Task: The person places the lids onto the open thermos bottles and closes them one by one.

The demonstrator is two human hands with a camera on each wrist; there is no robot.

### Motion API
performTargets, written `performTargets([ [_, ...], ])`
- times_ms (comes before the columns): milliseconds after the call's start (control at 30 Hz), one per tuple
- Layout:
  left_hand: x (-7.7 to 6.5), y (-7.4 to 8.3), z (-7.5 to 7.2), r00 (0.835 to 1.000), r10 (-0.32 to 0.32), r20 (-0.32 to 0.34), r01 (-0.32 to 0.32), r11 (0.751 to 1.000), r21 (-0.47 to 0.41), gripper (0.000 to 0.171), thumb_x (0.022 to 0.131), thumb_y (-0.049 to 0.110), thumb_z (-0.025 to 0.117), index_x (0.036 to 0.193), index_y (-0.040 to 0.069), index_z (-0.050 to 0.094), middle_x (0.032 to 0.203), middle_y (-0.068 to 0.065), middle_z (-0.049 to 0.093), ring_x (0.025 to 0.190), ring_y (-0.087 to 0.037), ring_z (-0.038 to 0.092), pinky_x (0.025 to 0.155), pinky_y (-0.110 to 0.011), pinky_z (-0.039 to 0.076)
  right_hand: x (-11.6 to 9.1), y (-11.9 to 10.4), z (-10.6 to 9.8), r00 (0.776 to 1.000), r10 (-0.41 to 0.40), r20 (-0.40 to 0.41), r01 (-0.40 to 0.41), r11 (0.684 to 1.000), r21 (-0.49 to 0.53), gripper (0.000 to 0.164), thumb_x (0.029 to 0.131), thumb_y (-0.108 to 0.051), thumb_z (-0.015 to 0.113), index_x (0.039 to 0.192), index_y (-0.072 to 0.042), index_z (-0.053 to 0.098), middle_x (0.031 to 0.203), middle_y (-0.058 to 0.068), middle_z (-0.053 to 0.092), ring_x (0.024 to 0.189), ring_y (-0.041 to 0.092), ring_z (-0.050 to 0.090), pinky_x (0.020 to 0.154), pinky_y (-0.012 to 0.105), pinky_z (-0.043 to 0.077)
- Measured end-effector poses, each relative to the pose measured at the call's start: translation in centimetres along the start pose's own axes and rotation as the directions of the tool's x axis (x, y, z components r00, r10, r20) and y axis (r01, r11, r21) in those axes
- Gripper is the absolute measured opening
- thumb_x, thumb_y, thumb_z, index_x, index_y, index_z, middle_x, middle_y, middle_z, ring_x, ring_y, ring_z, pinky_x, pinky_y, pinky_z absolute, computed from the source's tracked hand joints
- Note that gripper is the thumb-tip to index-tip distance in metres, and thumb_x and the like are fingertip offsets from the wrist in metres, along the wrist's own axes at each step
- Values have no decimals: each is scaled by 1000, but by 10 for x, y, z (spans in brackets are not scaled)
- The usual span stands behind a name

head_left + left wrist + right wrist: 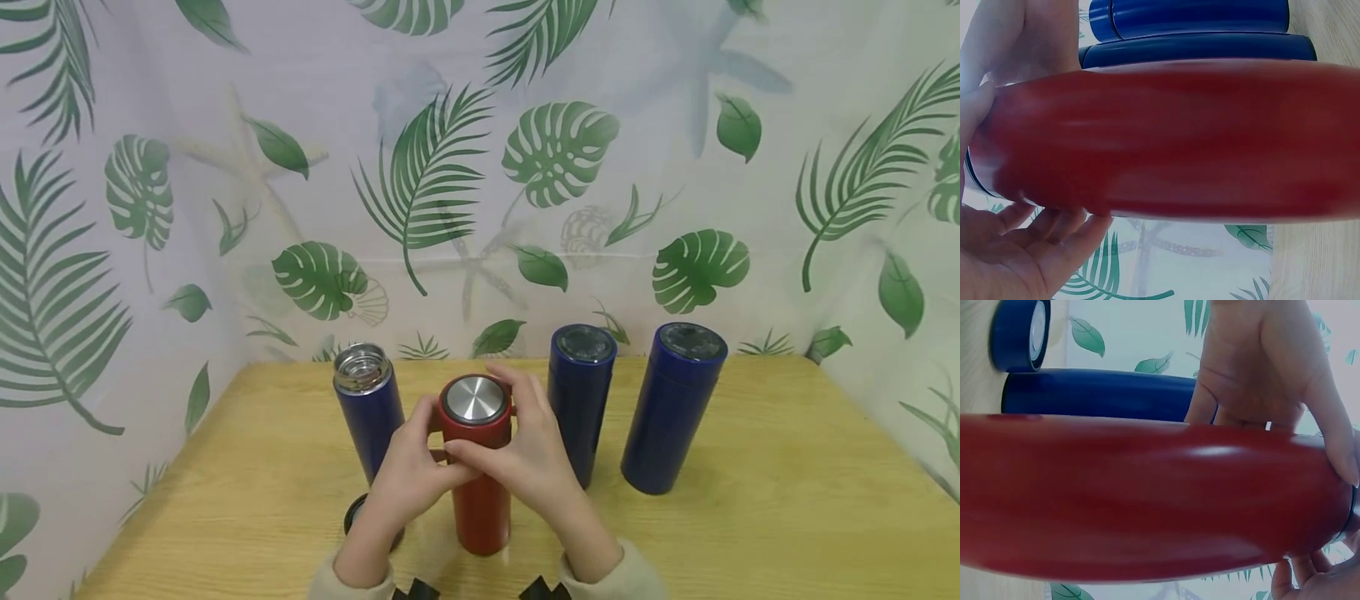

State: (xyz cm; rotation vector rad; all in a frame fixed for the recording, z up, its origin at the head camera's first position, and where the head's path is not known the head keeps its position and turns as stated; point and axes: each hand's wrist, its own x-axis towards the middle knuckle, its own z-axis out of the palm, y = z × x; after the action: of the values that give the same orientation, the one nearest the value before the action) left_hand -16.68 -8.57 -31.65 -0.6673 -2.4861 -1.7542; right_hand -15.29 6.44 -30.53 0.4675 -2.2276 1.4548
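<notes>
A red thermos (pixel 482 508) with a steel-topped lid (pixel 475 399) stands upright in front of me, its lid on. From the left, my left hand (pixel 414 467) grips its upper part, the fingertips (pixel 1079 222) touching its side just below the lid end. My right hand (pixel 528 450) holds the same upper part from the right, thumb across the front and fingers behind. Left of it stands an open blue thermos (pixel 375 425) with its steel mouth bare, partly hidden by my left hand. A blue lid (pixel 1017 334) lies on the table near it, mostly behind my left wrist in the head view.
Two closed blue thermoses, a nearer one (pixel 581 400) and one farther right (pixel 672 412), stand to the right of my right hand. All stand on a wooden table (pixel 780 500). A leaf-printed cloth (pixel 480 325) hangs along its back and sides.
</notes>
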Motion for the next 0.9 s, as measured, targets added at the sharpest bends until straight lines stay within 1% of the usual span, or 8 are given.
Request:
performTargets([
  [67,1,0,1,1000,-4,2,4,1000,2,51,70,15,75,111,8,45,106,-6,55,98,-20,51,72,-30,49,0,1,-2,1000,-4,20,4,1000,3,77,61,-21,82,126,-17,41,110,5,45,98,15,47,79,37,43],
  [133,1,0,1,1000,-8,9,8,1000,6,51,71,18,75,111,8,45,106,-7,55,98,-21,51,73,-30,49,0,3,-4,998,-15,57,14,1000,20,75,65,-20,79,127,-16,38,115,6,45,101,16,46,81,39,42],
  [300,1,0,-1,999,1,47,-1,1000,-5,55,72,23,74,116,10,44,108,-5,54,100,-20,51,75,-33,49,1,7,-13,981,-75,179,50,989,139,71,74,-12,70,132,-13,29,127,10,42,112,21,43,90,46,36],
  [400,1,1,-3,997,10,78,-9,1000,-16,58,72,23,73,121,13,43,112,-2,53,102,-20,50,75,-34,48,3,8,-16,971,-106,216,62,978,199,70,77,-9,67,134,-11,26,127,11,43,113,22,43,92,47,34],
  [500,1,1,-5,995,17,94,-16,1000,-19,60,73,21,73,124,14,42,113,-1,53,103,-21,49,76,-35,48,4,6,-16,970,-113,213,65,973,221,71,76,-6,67,134,-10,26,126,12,44,112,23,45,91,47,35],
  [633,1,3,-5,997,12,74,-11,1000,-20,59,72,20,74,122,13,45,110,-3,55,102,-21,51,75,-35,49,4,5,-15,977,-92,193,50,975,215,74,74,-6,69,134,-11,27,123,12,47,109,22,48,91,47,36],
  [767,-1,6,-2,999,-2,39,2,1000,-12,59,70,19,75,120,9,46,109,-6,55,100,-22,51,74,-34,49,2,4,-13,985,-58,164,33,988,154,75,71,-12,74,133,-14,30,117,8,51,106,19,48,88,46,38],
  [900,-1,7,0,1000,2,1,-3,1000,20,59,67,18,78,116,8,46,107,-6,54,97,-21,50,73,-33,49,2,3,-9,994,-40,102,33,997,71,77,66,-17,78,130,-16,35,109,4,53,101,15,49,83,41,41],
])
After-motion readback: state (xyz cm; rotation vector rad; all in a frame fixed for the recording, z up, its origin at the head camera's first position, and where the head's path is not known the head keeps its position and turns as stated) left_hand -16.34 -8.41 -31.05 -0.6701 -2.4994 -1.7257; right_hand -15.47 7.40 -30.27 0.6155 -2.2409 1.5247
